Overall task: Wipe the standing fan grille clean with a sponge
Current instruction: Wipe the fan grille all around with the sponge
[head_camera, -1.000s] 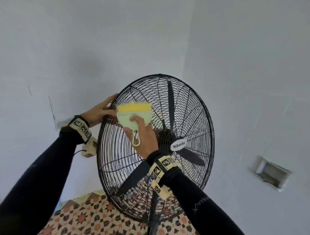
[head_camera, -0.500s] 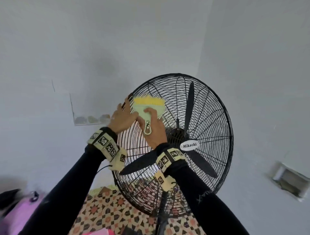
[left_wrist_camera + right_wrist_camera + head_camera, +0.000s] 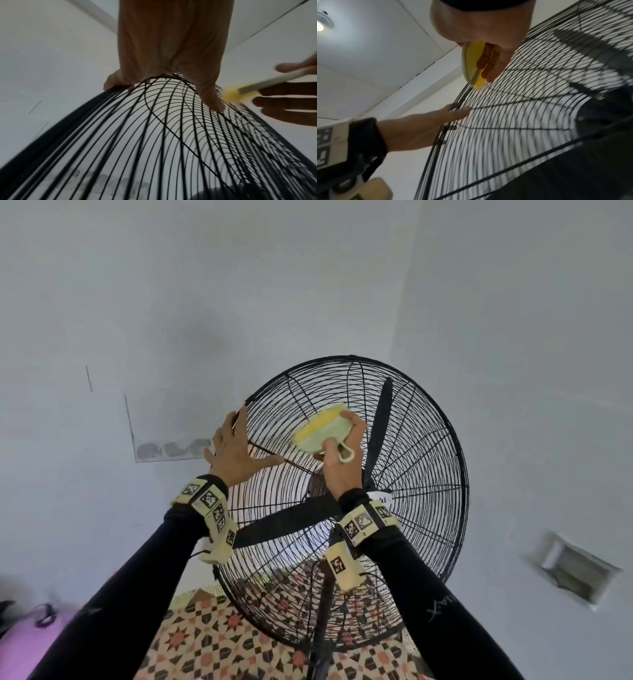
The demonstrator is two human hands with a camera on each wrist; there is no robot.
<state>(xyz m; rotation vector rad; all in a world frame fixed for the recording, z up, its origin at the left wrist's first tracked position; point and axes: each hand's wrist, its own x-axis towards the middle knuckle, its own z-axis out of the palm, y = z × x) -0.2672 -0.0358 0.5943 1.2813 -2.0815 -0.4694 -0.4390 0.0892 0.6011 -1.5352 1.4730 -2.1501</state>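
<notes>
Head view: the standing fan's black wire grille (image 3: 421, 446) fills the middle, tilted back a little, its blades behind the wires. The left hand (image 3: 236, 450) lies at the grille's upper left edge, fingers long and spread over the rim, thumb stretched across the front wires. The right hand (image 3: 342, 463) grips the sponge (image 3: 322, 433), a pale green holder with a yellow pad along its far edge and a loop handle hanging towards the wrist. The sponge sits on the upper left part of the grille, above and left of the hub, just beside the left thumb.

Left wrist view: the fingers drape over the rim and the thumb presses the wires; this hand steadies rather than clasps. The yellow pad (image 3: 231, 94) shows at the right, blurred, apparently touching the wires.

Right wrist view: thumb and fingers pinch the holder flat, its yellow edge (image 3: 480, 82) leading outward towards the rim, close above the left hand (image 3: 419, 128).

The sponge's long edge runs roughly across the radial spokes, so the next stroke probably sweeps along the rings, rightward and away from the steadying hand, where most of the grille lies.
</notes>
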